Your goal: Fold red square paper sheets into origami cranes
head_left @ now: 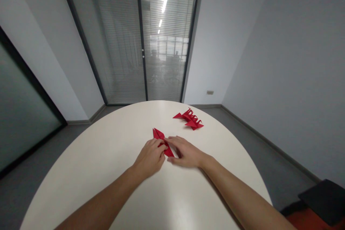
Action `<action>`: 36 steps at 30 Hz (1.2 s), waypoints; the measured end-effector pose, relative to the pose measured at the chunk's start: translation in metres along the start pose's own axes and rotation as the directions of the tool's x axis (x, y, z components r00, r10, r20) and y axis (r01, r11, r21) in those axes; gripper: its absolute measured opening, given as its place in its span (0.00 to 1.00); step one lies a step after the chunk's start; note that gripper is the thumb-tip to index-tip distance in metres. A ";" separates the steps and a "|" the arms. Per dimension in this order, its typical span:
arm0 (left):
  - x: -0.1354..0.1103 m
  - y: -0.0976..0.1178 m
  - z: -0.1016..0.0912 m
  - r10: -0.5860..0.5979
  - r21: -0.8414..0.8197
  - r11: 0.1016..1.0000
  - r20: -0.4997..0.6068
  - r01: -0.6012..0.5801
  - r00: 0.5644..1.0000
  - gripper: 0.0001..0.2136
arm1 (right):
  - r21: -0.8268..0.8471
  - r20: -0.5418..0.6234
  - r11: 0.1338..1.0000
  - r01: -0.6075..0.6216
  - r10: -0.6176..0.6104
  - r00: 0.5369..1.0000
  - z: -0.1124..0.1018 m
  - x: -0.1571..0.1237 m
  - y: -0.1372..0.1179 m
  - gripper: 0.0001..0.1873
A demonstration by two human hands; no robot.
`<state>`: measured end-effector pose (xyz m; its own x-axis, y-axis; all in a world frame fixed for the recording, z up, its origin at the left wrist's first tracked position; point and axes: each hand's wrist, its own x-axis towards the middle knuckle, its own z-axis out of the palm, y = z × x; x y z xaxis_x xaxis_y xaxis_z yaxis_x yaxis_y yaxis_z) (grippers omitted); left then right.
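Observation:
A folded piece of red paper [159, 136] lies flat on the white round table [107, 158], long and pointed. My left hand [150, 157] rests on its near left side with the fingers curled and pressing down on it. My right hand [184, 152] lies flat on its right side, fingertips pressing the fold near the middle. Both hands cover the near end of the paper. Farther back to the right sit two or three finished red paper cranes [189, 119], apart from both hands.
The table's far edge curves just behind the cranes. Glass doors with blinds [140, 36] stand beyond it, grey walls to either side. A dark seat or object [323, 199] sits low at the right.

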<state>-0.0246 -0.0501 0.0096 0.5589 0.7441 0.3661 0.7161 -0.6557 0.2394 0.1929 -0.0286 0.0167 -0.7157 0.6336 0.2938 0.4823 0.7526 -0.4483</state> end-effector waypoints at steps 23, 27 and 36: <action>0.002 -0.008 0.002 -0.171 -0.035 0.985 -0.032 0.170 0.985 0.09 | -0.119 -0.034 0.992 0.029 -0.033 0.999 -0.011 0.000 0.005 0.15; 0.002 -0.009 0.001 -0.165 -0.032 0.986 -0.038 0.164 0.986 0.11 | -0.138 -0.036 0.990 0.040 -0.045 0.998 -0.011 0.001 0.005 0.15; 0.003 -0.015 0.000 -0.213 0.012 0.977 -0.027 0.213 0.977 0.09 | -0.108 -0.001 0.992 0.067 -0.067 0.998 -0.011 0.001 -0.002 0.26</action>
<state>-0.0332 -0.0380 0.0069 0.3826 0.8628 0.3305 0.8237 -0.4805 0.3011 0.1968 -0.0274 0.0277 -0.7461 0.5817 0.3241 0.4853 0.8083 -0.3335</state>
